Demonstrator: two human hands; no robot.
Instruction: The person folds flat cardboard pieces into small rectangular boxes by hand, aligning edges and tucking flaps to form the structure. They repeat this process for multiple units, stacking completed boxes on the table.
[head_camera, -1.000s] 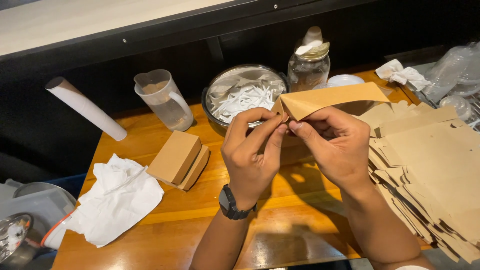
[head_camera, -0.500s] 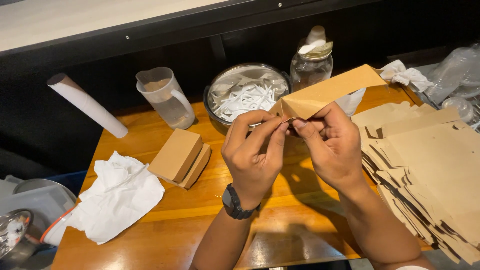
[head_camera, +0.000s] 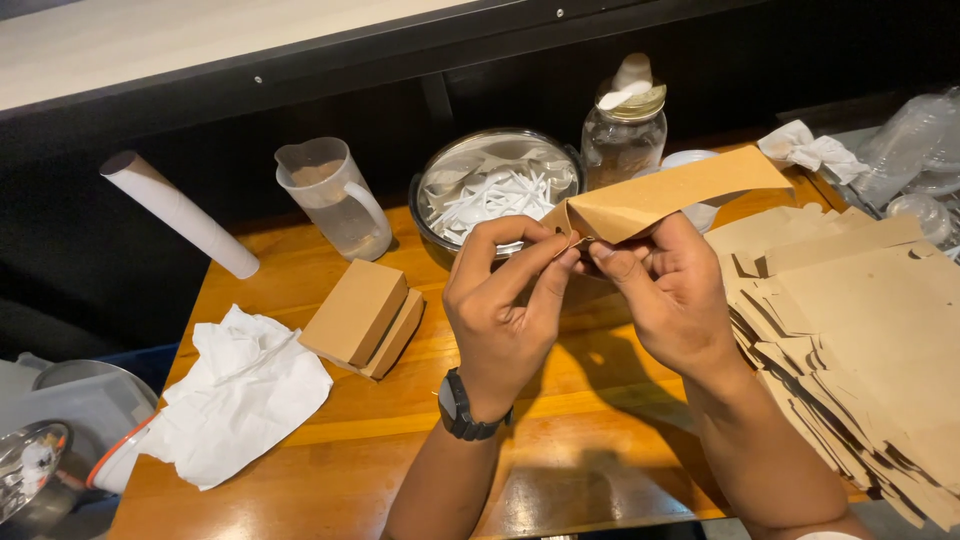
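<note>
Left hand (head_camera: 497, 310) and right hand (head_camera: 668, 290) pinch the brown cardboard sheet (head_camera: 665, 193), each grip tight.

A food-service counter: wooden worktop (head_camera: 330, 440), bowl of plastic cutlery (head_camera: 497, 190), flat cardboard boxes (head_camera: 860, 340).

Warm overhead light is cast; glare is seen on the wooden table (head_camera: 600, 480), dark shadows behind, edges slightly stretched.

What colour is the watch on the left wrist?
Black. The watch shows clearly on the left wrist in the head view.
</note>
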